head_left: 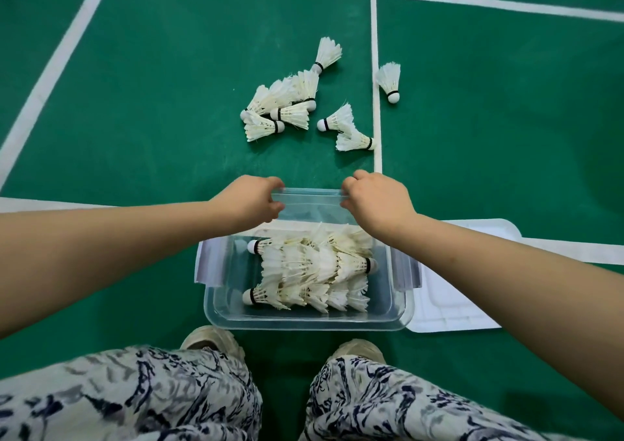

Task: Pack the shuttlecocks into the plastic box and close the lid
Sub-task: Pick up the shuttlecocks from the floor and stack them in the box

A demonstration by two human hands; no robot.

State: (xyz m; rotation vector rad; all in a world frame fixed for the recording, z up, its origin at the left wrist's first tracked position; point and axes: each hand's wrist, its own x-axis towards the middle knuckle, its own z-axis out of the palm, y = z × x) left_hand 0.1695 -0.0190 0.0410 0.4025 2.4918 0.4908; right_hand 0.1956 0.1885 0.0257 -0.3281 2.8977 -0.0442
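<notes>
Gripping the far rim of the plastic box [304,324], the left hand [251,199] and right hand [374,201] are curling their fingers [274,182] over the clear wall and pinching it. Box is sitting on the floor [152,119], part-filled with shuttlecocks [310,268]; loose shuttlecocks [287,109] are lying farther off, lid [449,302] just right. Feathers are probably crushing easily, so taking each by its cork base seems safest; very light.
</notes>
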